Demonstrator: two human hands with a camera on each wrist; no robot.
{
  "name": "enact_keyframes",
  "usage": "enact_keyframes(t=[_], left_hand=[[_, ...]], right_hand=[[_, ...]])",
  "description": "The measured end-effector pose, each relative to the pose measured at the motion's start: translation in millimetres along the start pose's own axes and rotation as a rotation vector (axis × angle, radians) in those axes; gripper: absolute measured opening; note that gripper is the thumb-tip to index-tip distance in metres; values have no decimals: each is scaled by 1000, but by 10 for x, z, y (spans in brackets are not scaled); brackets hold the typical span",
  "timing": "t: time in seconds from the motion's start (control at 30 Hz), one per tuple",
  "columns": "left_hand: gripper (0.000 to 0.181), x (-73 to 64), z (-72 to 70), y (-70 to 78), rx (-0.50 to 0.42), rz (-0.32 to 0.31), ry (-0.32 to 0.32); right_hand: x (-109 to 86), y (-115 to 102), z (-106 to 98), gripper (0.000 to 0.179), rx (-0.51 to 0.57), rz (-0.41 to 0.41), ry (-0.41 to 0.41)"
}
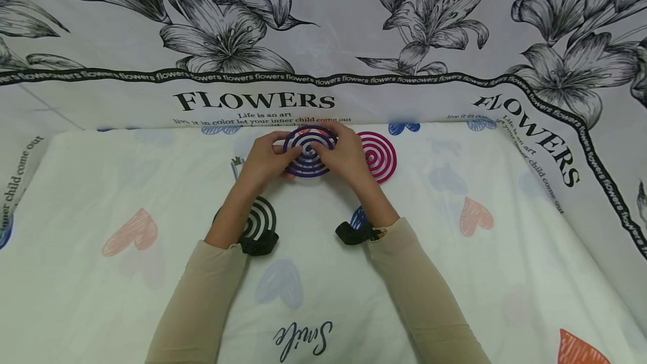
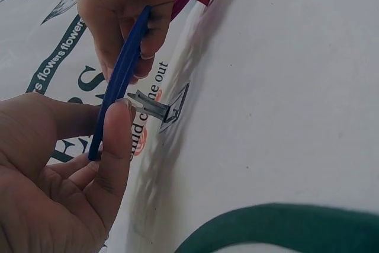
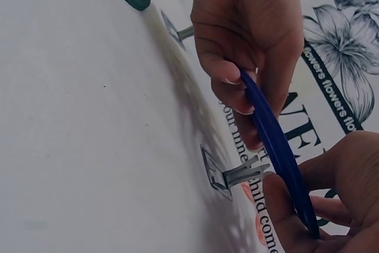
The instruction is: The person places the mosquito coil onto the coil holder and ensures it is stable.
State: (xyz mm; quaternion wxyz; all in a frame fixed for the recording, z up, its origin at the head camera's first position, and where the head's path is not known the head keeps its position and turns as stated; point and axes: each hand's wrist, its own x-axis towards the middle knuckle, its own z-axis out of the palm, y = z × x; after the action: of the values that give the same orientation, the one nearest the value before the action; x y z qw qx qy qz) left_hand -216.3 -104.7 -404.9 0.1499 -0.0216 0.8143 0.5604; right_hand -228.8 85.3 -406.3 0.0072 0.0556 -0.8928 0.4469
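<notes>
Now, blue coil (image 3: 281,153): pinched by left hand (image 1: 264,157) and right hand (image 1: 347,152).
Pink coil (image 1: 377,157): seen just beside right hand.

The blue coil (image 3: 276,140) looks smooth and matt, as do, in the head view, the pink coil (image 1: 379,157) at its 3 o'clock and the green coil (image 2: 278,220) at its 7. At its 4 o'clock in the left wrist view, the grey stand (image 2: 155,108) looks like thin, dull metal. Beneath lies matt, softly creased white cloth (image 1: 328,274).
</notes>
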Motion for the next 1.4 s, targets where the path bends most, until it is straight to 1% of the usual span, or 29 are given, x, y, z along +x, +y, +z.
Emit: enact_keyframes(t=[0.4,0.57,0.73,0.9,1.0,1.2,1.4], left_hand=[[56,17,-13,-24,-6,0,-6],[57,16,3,-15,-12,-15,-15],[57,18,13,-11,-22,-32,-15],[57,14,11,-11,-25,-34,-12],[57,10,4,-10,-26,-33,-11],[55,12,3,-17,-25,-30,-1],[57,28,18,-30,-20,-26,-6]], right_hand=[[-1,-9,-18,48,37,41,-21],[2,-10,-18,48,43,65,-33],[-2,-21,-26,49,28,74,-38],[-5,-33,-21,50,10,82,-45],[-6,-37,-15,49,11,83,-46],[5,-35,-8,48,29,58,-43],[-2,-47,-15,50,-16,61,-43]])
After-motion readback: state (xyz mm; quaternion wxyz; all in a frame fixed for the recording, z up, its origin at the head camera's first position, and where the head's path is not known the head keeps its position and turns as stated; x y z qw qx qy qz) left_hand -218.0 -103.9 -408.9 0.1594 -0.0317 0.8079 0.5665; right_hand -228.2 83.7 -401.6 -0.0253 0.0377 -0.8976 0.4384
